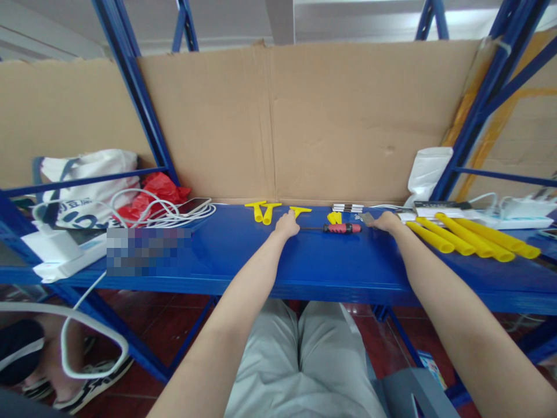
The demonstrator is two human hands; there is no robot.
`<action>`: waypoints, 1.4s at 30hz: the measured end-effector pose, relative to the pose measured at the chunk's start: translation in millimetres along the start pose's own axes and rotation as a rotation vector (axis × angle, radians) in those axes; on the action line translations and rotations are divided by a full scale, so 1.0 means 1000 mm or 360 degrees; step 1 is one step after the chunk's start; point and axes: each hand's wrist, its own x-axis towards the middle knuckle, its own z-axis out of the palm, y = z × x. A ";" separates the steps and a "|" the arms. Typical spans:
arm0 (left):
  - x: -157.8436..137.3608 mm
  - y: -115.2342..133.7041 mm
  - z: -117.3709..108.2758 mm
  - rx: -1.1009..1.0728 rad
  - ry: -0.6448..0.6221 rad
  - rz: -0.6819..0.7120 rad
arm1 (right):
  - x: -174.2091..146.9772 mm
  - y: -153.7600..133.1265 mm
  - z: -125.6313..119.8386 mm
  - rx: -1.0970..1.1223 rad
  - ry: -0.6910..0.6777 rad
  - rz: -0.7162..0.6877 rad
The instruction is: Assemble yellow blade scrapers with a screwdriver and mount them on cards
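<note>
My left hand (287, 225) reaches to the shelf with its fingers closed at a yellow T-shaped plastic piece (301, 210). Two more yellow T-shaped pieces (263, 212) lie to its left. My right hand (387, 222) has its fingers closed on a small flat grey piece (368, 219), apparently metal; the fingertips are partly hidden. Between the hands lies a red and black screwdriver (343, 229), its shaft pointing to my left hand. Behind it are small yellow parts (335, 217) and some tiny silvery bits (358, 217).
Several yellow tubes (470, 237) lie right of my right hand. Small white and brown packs (347, 208) sit at the back. White cables (174, 216), a red plastic bag (154, 194) and a cloth bag (91, 186) occupy the left. A cardboard wall (331, 128) stands behind the blue shelf (226, 249).
</note>
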 end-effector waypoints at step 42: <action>-0.009 0.029 0.012 -0.0258 0.0522 0.1302 | -0.031 -0.058 -0.025 0.2059 -0.0144 0.0324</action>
